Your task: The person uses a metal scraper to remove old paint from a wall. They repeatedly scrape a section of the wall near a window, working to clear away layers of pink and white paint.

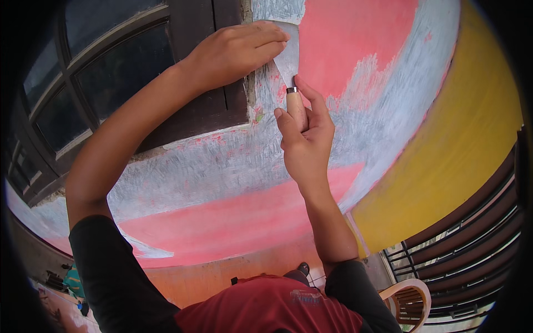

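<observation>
My right hand point(310, 137) is wrapped around the wooden handle of a putty knife point(295, 106), its index finger stretched along the metal ferrule. The wide steel blade point(290, 54) points up and lies against the painted wall point(354, 29). My left hand point(241, 52) reaches across from the left, its fingertips over the blade's left edge. The left thumb is hidden, so whether that hand grips the blade or only presses on it does not show. Around the blade the wall is pink with grey-white, scraped-looking patches.
A dark wooden window frame point(233, 102) with glass panes borders the work on the left. To the right are a yellow wall section point(449, 145) and dark slatted railings point(470, 233). A wooden chair point(422, 297) stands at the lower right. A green striped item point(74, 281) sits at the lower left.
</observation>
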